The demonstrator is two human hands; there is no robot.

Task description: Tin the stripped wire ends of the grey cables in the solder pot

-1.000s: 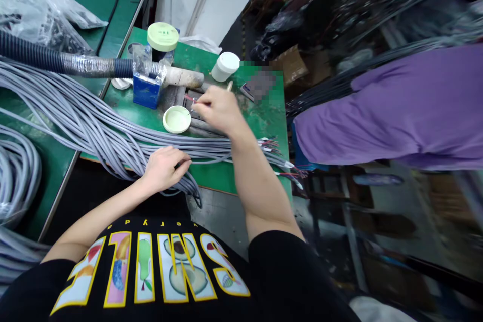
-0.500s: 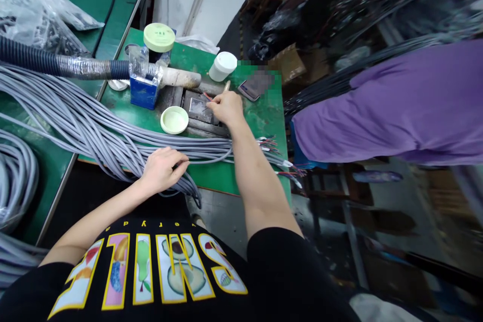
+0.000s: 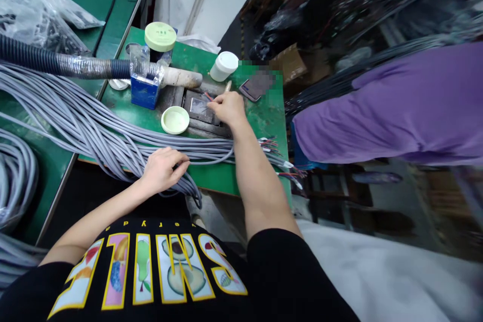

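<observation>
My right hand (image 3: 229,109) pinches the stripped end of a cable, with thin red and dark wires (image 3: 208,96) sticking out past the fingertips. The wire tips are over or at a shiny silvery square (image 3: 198,106) set in a grimy metal block (image 3: 204,123), possibly a solder pot; contact cannot be made out. Just left of the block sits a shallow pale green lid (image 3: 175,120) like a small dish. My left hand (image 3: 165,167) is curled at the near edge of a bundle of grey cables (image 3: 124,136), its fingers closed round a grey cable.
A ribbed hose (image 3: 90,66) ends in a pipe beside a blue box (image 3: 144,92). A green-lidded jar (image 3: 160,37), a white tub (image 3: 224,66) and a phone (image 3: 252,89) stand behind. Bare wire ends (image 3: 269,146) overhang at right, near a person's purple sleeve (image 3: 377,110).
My right hand moved right and slightly back with the wires, uncovering the silvery square, then stayed nearly still. My left hand has hardly moved. Something white has come in at lower right.
</observation>
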